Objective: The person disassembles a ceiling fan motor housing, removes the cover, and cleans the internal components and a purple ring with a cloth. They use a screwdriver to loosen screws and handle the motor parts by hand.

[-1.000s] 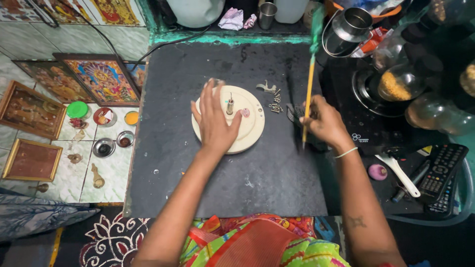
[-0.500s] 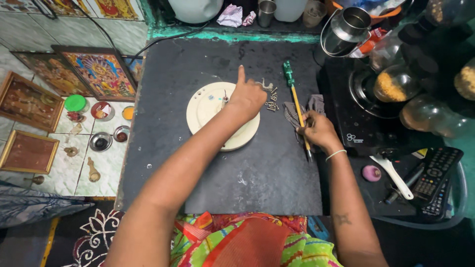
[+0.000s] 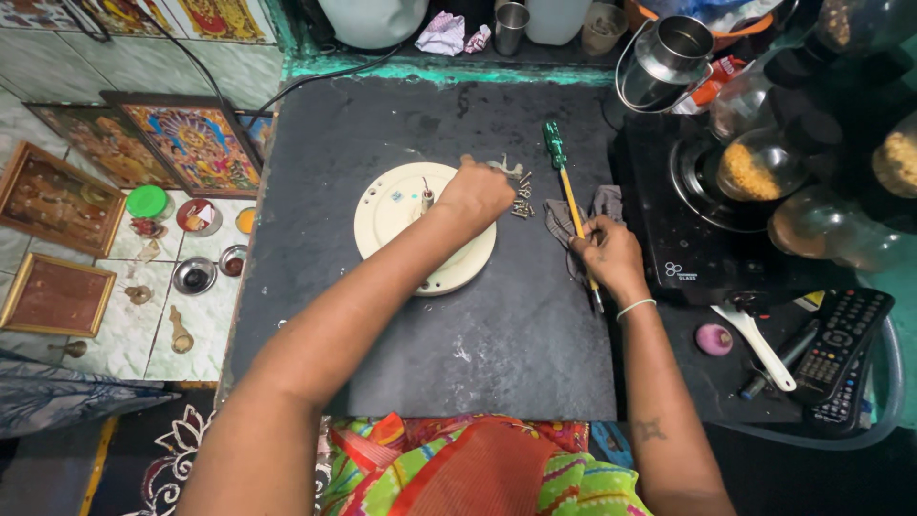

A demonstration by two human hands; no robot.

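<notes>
A round cream disc (image 3: pixel 401 215) with a short metal shaft (image 3: pixel 427 198) lies on a dark slate slab (image 3: pixel 430 354). My left hand (image 3: pixel 478 194) reaches across the disc, its fingertips curled at a small pile of metal screws and clips (image 3: pixel 517 187) beside the disc's right rim; whether it holds one I cannot tell. My right hand (image 3: pixel 607 256) grips the yellow shaft of a screwdriver with a green handle (image 3: pixel 554 145), which lies slanted on the slab, handle away from me. A grey rag (image 3: pixel 562 215) sits under that hand.
An induction cooktop (image 3: pixel 707 248) with a steel pot (image 3: pixel 669 57) and glass jars stands at the right. A white spoon (image 3: pixel 759 339), an onion (image 3: pixel 714 338) and remote controls (image 3: pixel 841 349) lie nearer. Framed pictures (image 3: pixel 191 143) and small bowls (image 3: pixel 196 275) cover the floor at left.
My left hand left the disc's top and moved right to the screw pile. My right hand lowered the screwdriver from upright to lying slanted on the slab.
</notes>
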